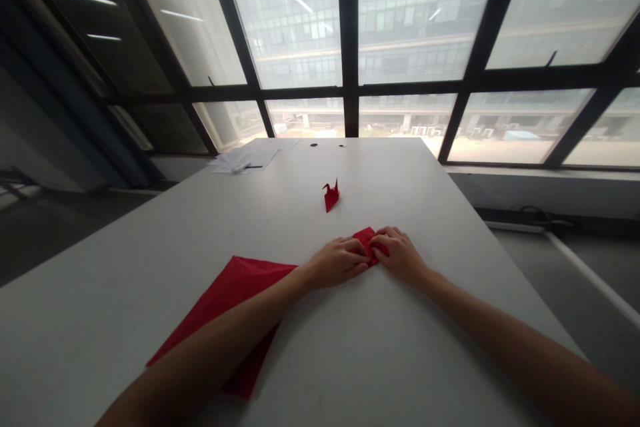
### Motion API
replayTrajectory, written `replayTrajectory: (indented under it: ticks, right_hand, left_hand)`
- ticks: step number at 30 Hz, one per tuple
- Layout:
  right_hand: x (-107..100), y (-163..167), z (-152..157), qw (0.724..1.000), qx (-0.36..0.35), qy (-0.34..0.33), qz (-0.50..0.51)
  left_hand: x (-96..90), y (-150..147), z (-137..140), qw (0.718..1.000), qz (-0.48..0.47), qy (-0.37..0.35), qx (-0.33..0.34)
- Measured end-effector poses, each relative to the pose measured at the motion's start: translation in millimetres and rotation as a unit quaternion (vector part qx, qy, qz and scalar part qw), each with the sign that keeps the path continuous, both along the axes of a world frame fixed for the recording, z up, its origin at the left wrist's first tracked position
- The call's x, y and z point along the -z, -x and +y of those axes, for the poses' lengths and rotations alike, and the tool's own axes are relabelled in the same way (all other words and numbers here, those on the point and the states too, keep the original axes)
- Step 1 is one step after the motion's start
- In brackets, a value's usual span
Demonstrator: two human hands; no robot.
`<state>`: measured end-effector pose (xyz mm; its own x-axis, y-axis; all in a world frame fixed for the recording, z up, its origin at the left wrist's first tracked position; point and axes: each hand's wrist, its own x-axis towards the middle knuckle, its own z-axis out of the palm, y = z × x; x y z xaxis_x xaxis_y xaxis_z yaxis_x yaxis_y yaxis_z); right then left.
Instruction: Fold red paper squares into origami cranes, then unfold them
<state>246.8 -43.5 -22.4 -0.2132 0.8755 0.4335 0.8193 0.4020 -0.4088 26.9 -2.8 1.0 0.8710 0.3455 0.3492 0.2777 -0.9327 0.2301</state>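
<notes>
The folded paper [365,236] lies on the bench [390,340], between left hand [337,263] and right hand [399,254] — both curled in, pinching it.

- A small, bright red piece of folded paper [367,239] lies on the smooth white tabletop [325,347], between the fingers of the left hand [337,262] and the right hand [399,255].
- One blunt corner points away from the person.
- Fingers cover both its sides, hiding its full outline and folds.
</notes>
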Motion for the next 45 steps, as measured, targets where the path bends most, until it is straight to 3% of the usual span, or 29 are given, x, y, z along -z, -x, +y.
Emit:
replayTrajectory:
  ticks: [10,28,34,45]
  right_hand:
    - [-2.1,2.6,-1.1,0.998,-0.052,-0.028,0.003]
    - [-1.2,1.7,-2.3,0.998,-0.052,-0.026,0.001]
    - [0.0,1.8,-1.0,0.999,-0.043,-0.021,-0.004]
    - [-1.8,2.7,-2.0,0.999,-0.042,-0.007,0.003]
  left_hand:
    - [-0.6,-1.5,-3.1,1.000,-0.011,0.019,-0.007]
    - [2.6,-1.5,-0.1,1.000,-0.018,0.008,-0.001]
    - [6.3,-0.8,2.8,0.999,-0.018,-0.013,-0.043]
    - [2.6,-1.9,1.4,0.996,-0.060,0.021,-0.054]
